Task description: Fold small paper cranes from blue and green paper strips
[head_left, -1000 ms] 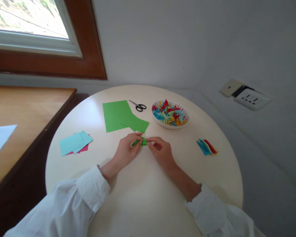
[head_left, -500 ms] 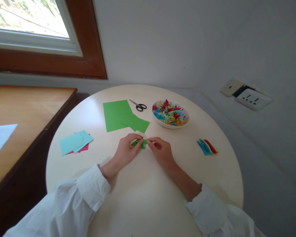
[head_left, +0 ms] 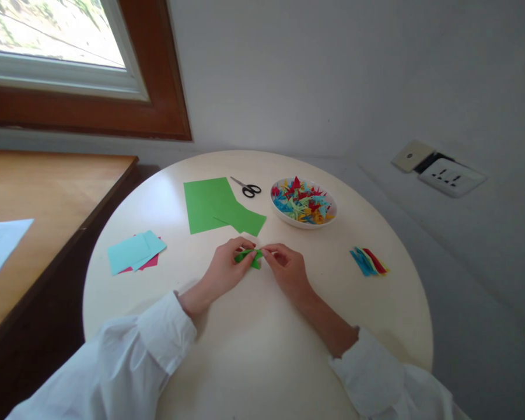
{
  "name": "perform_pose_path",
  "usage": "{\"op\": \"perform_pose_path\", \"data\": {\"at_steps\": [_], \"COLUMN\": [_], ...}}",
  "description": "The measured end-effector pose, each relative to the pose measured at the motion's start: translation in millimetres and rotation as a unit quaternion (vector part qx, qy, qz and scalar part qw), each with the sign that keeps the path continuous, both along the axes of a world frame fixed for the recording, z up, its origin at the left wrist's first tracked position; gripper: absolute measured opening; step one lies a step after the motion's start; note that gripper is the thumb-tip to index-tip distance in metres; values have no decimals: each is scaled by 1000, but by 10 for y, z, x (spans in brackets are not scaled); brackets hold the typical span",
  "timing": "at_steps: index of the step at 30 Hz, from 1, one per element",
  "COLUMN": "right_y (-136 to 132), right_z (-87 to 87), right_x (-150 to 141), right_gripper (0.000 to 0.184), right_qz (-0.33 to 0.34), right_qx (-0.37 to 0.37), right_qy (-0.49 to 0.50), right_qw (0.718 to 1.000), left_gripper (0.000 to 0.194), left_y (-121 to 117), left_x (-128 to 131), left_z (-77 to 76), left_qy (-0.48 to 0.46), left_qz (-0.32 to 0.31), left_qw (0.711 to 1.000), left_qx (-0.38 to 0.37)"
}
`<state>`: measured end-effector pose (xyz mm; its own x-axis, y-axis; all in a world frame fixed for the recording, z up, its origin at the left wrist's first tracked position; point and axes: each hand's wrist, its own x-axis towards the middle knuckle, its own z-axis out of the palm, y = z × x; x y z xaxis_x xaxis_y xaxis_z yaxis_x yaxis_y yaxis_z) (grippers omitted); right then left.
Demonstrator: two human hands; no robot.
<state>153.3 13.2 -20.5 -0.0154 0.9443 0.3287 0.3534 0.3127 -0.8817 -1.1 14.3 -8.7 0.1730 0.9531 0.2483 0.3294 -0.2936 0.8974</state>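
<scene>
Between my two hands is a small folded piece of green paper [head_left: 256, 263], just above or on the table. My left hand [head_left: 226, 263] pinches it from the left, thumb and fingers closed on it. From the right, the thumb and index finger of my right hand [head_left: 287, 268] pinch its right-hand edge. My fingers cover part of the folds, so its exact shape is hard to make out. Beyond my hands lie flat sheets of green paper [head_left: 205, 204], partly overlapping.
Black-handled scissors [head_left: 249, 190] lie behind the green sheets. A white bowl [head_left: 284, 222] of colourful folded paper cranes stands at the back right. Light blue paper squares [head_left: 129, 255] over pink ones lie left. Folded coloured paper strips [head_left: 368, 261] rest on the round white table [head_left: 254, 350].
The green paper has turned slightly between my fingers, and a pointed flap now hangs lower toward me. My left fingers have shifted a little; the right hand has hardly moved.
</scene>
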Motion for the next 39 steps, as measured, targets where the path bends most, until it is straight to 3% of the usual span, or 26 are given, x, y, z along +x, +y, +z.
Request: {"op": "perform_pose_path", "data": {"at_steps": [7, 16, 27, 33, 39], "right_y": [-8, -32, -45, -65, -76], "right_z": [9, 52, 58, 78, 103], "right_x": [0, -12, -38, -28, -21], "right_gripper": [15, 12, 9, 7, 6], "right_qz": [5, 21, 2, 1, 7], "right_qx": [7, 31, 6, 42, 74], "right_qy": [4, -10, 51, 28, 5], "right_qw": [1000, 999, 999, 999, 997], "left_gripper": [11, 17, 11, 9, 9], "left_y": [2, 7, -4, -26, -7], "left_x": [-5, -2, -5, 1, -14], "left_z": [14, 19, 36, 89, 27], "left_qy": [7, -32, -46, -25, 4], "left_qz": [-41, -38, -9, -9, -15], "left_qw": [999, 998, 999, 999, 998], "left_qx": [-19, -26, 25, 33, 63]}}
